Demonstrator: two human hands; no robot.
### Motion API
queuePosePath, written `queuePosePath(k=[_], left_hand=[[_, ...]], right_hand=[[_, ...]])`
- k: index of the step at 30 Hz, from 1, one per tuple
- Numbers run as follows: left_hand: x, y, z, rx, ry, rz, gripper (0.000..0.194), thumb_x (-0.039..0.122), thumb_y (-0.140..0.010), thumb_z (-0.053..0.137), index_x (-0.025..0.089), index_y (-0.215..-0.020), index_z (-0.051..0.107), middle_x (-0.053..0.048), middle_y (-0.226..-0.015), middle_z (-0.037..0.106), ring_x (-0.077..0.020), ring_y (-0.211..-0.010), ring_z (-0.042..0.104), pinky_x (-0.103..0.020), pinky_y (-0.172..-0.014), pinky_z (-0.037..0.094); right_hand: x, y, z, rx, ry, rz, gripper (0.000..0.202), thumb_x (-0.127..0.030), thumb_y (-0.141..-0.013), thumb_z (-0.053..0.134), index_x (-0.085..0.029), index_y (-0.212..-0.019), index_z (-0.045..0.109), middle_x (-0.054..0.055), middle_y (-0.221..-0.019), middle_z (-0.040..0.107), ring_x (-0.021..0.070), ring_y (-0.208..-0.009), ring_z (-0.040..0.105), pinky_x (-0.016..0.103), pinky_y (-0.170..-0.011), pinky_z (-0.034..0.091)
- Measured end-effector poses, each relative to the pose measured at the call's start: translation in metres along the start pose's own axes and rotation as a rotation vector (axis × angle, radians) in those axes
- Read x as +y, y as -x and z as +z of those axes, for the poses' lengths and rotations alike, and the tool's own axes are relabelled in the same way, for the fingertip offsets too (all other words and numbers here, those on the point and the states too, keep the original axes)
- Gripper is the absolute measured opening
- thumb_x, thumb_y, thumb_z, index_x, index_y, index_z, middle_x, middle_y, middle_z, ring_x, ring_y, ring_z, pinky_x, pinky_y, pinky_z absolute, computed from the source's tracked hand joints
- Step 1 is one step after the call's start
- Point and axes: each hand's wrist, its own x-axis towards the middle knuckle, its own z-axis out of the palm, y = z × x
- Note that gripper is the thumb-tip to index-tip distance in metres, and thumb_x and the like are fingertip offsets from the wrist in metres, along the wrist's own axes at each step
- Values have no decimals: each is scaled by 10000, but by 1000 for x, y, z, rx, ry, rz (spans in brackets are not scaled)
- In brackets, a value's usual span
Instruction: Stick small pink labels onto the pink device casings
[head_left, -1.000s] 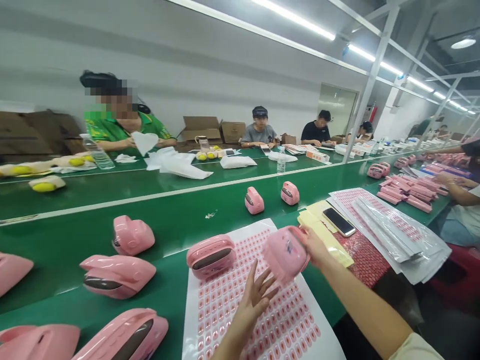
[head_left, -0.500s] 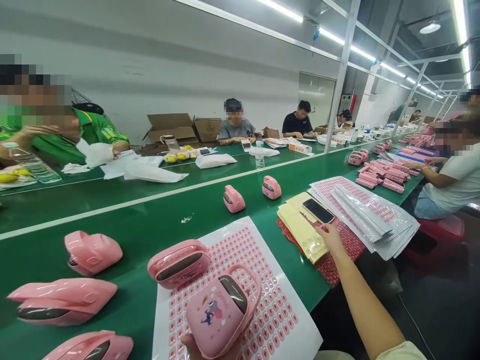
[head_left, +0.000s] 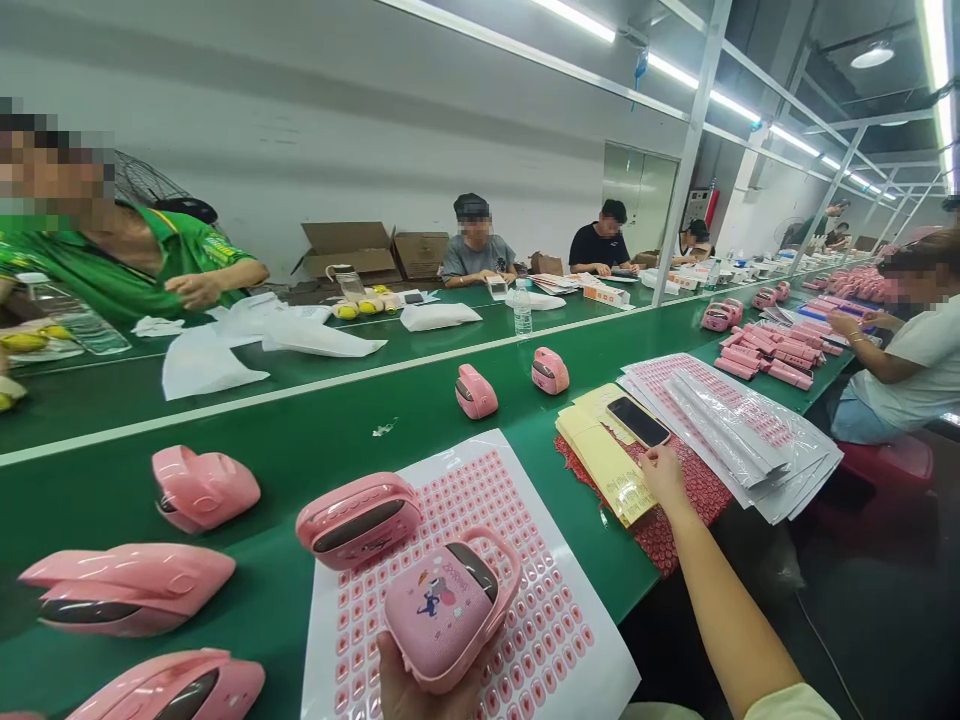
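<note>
My left hand [head_left: 420, 690] grips a pink portable speaker [head_left: 442, 610] from below, tilted so its cartoon-printed front and dark panel face up. Under it lies a white sheet [head_left: 547, 560] covered with rows of small pink-red stickers. A second pink speaker [head_left: 360, 520] with a carry handle rests on the sheet's upper left. My right hand [head_left: 664, 478] is closed at the right edge of a stack of yellow label sheets [head_left: 607, 455], its fingertips pinched there. Just above those fingers a phone [head_left: 637, 422] lies on the stack. Red bubble wrap [head_left: 694, 510] spreads beneath.
Several pink speakers stand on the green belt [head_left: 322, 400], including one at left [head_left: 206, 488] and two farther ahead. Sticker sheets in clear plastic [head_left: 727, 420] lie to the right. A co-worker [head_left: 915, 340] sits beyond pink parts [head_left: 780, 350]; others sit across the line.
My left hand has raised the speaker slightly and shifted it right, showing more of my fingers. My right hand stays at the yellow sheets. Across the line, the person in green has lowered a hand.
</note>
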Motion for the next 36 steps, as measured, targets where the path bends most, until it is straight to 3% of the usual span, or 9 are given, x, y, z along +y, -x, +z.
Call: queuePosePath(k=[4,9,12,17,22,25,30,36], left_hand=[[-3,-1,0,73,-47,5,461,441,-839,449,418,-1294,378,-35,-1112,660,-289,-948,635,-539,-898,410],[-4,-4,-7,254,-128,140,452,422,-808,494,411,-1257,439,-12,-957,723,-271,-818,677,-520,-817,480],[4,-1,-3,336,-153,74,462,369,-793,506,396,-1251,449,-5,-953,722,-266,-864,663,-522,-844,463],[8,-3,24,544,-187,-4,442,359,-744,541,323,-1185,527,-15,-850,725,-255,-781,669,-485,-795,496],[-13,-16,62,765,-307,20,405,374,-703,580,211,-1074,597,-48,-766,709,-236,-683,660,-417,-709,528],[-24,-19,81,763,-479,72,429,389,-655,647,196,-1036,605,-44,-800,690,-218,-689,644,-364,-658,531],[-36,-15,100,648,-712,252,510,428,-581,737,236,-1030,590,-11,-944,633,-152,-768,596,-236,-622,501],[-42,-7,105,579,-679,245,627,422,-556,766,252,-1107,521,-44,-989,628,-219,-857,616,-330,-714,510]], right_hand=[[0,2,4,-31,-17,6,150,-207,-662,552,-200,-527,490,24,-658,509,196,-672,526,308,-682,401],[-4,7,6,-19,-95,18,171,-164,-618,564,-208,-492,458,30,-706,506,188,-689,519,309,-705,392],[-6,11,5,-33,-192,36,145,-216,-611,583,-208,-514,475,34,-723,518,193,-704,516,314,-690,397],[-17,21,-8,-195,-438,94,285,-454,-567,632,-200,-553,502,1,-554,516,170,-550,495,284,-511,380],[-51,52,-22,-376,-654,71,419,-558,-464,701,-183,-557,536,-12,-573,515,89,-474,385,242,-471,317],[-78,90,-20,-528,-755,32,391,-527,-488,725,-178,-536,558,22,-722,563,108,-588,452,253,-566,369],[-107,140,-5,-784,-792,-53,331,-479,-521,743,-182,-554,599,48,-879,530,175,-816,499,287,-696,383],[-107,150,9,-808,-698,-76,340,-503,-562,700,-175,-572,609,48,-904,506,139,-696,471,280,-633,368]])
